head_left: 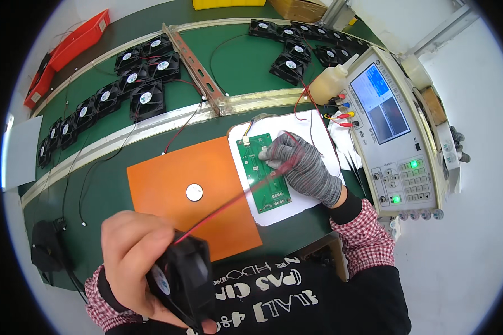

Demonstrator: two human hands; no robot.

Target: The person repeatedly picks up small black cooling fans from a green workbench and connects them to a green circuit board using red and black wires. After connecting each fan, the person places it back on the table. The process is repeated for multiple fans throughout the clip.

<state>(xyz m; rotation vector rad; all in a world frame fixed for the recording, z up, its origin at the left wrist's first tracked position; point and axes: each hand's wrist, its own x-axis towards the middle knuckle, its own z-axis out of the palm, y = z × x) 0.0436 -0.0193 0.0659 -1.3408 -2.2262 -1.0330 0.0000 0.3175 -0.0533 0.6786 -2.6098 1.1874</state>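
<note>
Green circuit board (251, 176) under our gloved right hand (310, 167), black fan (190, 273) in our bare left hand (134, 251).

We are grasping the fan by its frame near the desk's (112, 195) near edge, perhaps giving its red-and-black lead (218, 214) slack toward the board; whether our right fingertips are pinching anything, we cannot tell. The board is lying on a white sheet (304, 204) toward the desk's right edge, beside an orange mat (162, 184) bearing a pale disc (194, 192). The blurred lead is crossing mat and board, and our glove is hiding part of the board's right edge. A tester (397, 159) and bottle (328, 84) are crowding the desk's far right corner; more fans (145, 99) are sitting beyond its far edge.
</note>
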